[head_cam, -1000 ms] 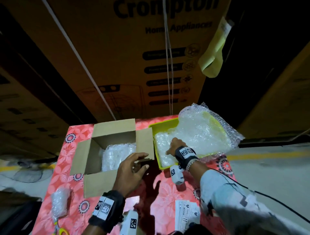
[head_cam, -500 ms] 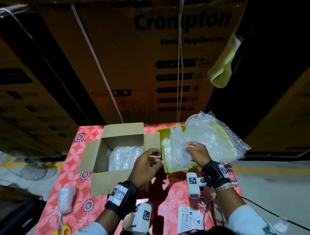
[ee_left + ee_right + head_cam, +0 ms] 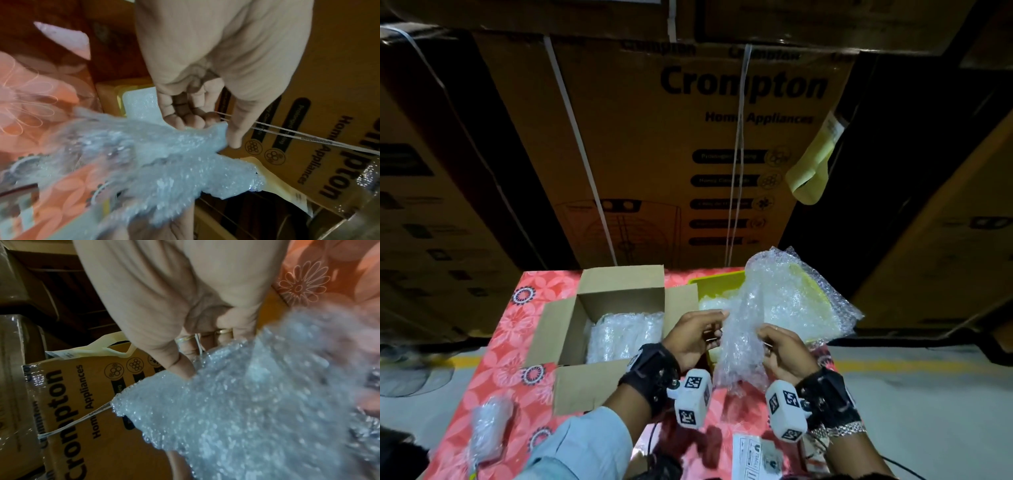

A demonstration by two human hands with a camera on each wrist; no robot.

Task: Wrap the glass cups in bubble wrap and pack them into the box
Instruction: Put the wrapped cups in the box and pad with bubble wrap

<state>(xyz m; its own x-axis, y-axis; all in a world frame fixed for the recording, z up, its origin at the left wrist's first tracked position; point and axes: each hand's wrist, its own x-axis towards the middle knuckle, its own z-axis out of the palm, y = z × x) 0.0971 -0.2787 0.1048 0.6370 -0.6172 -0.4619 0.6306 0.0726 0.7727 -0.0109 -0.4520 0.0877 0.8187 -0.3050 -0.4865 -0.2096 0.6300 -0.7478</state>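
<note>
A loose sheet of bubble wrap point(image 3: 743, 329) hangs between both hands above the table's near side. My left hand point(image 3: 697, 334) pinches its left edge with curled fingers; the left wrist view shows the thumb and fingers closing on the bubble wrap point(image 3: 174, 146). My right hand point(image 3: 779, 346) grips its right edge, with the bubble wrap point(image 3: 257, 402) filling the right wrist view. The open cardboard box point(image 3: 571, 329) stands to the left with wrapped bundles point(image 3: 623, 335) inside. No bare glass cup shows.
A yellow tray point(image 3: 717, 281) piled with more bubble wrap point(image 3: 801, 298) sits behind the hands. A wrapped bundle point(image 3: 488, 425) lies at the table's near left on the red flowered cloth point(image 3: 500, 370). Printed paper slips point(image 3: 760, 455) lie near right. Large cartons point(image 3: 688, 144) wall the far side.
The right hand has lifted a sheet out of the tray and drawn it toward me. The left hand has come across from the box flap and taken the sheet's other edge.
</note>
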